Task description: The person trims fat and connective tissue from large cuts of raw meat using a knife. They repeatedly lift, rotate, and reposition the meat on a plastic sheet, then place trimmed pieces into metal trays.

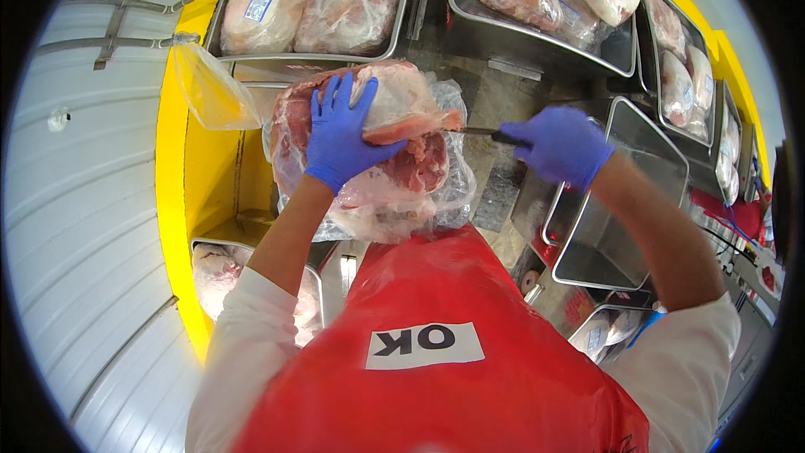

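A large piece of raw meat (408, 88) with pale fat and pink flesh lies in front of me on clear plastic wrap (457, 159). My left hand (345, 130), in a blue glove, presses flat on it with the fingers spread. To the right, my right hand (560, 144), also blue-gloved and a little blurred, grips the dark handle of a knife (506, 136). The blade points left, and its tip end meets a strip of flesh at the meat's right side, so part of the blade is hidden. More pale meat (369, 216) shows below my left hand.
Metal bins of wrapped meat stand at the far left (400, 29), far right (470, 18) and right edge (647, 50). A bare metal bin (620, 235) is under my right forearm. A plastic bag (210, 92) hangs beside the yellow frame (172, 168). Another meat bin (314, 302) is near left.
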Tool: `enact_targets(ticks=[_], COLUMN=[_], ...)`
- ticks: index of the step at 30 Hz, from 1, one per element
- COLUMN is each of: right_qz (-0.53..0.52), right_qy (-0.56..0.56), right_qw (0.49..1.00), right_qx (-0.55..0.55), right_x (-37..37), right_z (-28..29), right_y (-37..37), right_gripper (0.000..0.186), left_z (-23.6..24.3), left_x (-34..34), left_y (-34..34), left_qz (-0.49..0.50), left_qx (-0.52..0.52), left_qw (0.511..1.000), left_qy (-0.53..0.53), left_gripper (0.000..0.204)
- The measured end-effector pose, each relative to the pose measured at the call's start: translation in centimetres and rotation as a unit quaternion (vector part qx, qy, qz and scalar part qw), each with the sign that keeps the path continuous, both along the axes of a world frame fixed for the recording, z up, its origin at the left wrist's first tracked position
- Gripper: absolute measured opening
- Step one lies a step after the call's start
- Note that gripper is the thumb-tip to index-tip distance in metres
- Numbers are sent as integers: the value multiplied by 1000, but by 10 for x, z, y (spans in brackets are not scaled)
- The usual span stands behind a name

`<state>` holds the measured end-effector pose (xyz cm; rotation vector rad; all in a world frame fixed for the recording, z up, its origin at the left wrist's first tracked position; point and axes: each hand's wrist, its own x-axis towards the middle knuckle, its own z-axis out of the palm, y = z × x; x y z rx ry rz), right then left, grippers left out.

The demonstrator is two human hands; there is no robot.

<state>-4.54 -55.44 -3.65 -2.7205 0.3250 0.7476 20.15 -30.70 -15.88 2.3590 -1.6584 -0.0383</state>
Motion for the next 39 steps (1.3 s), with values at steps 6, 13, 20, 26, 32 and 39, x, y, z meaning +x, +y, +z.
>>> enact_targets(ticks=[6, 13, 20, 26, 32, 39], right_qz=[-27, -195, -345, -401, -443, -377], right_qy=[-2, -82, -242, -231, -210, -269], right_qw=[988, 941, 863, 854, 831, 872], right_qx=[152, 263, 278, 240, 262, 161], right_x=[1, -75, -159, -176, -206, -210], right_z=[-69, -184, -251, -192, -151, -120], right_y=[-101, -95, 34, 99, 143, 101], right_gripper=[36, 42, 47, 42, 46, 43], left_z=[-4, -17, -20, -19, -21, -20], left_x=[6, 12, 22, 22, 18, 8], left_y=[-5, 0, 1, 1, 0, 4], left_qz=[-10, -46, -75, -64, -49, -25], left_qx=[9, 5, 39, 64, 21, 5], left_qw=[1000, 999, 995, 994, 994, 996], left_qy=[9, 0, 44, 61, 97, 90], left_gripper=[104, 107, 111, 106, 98, 98])
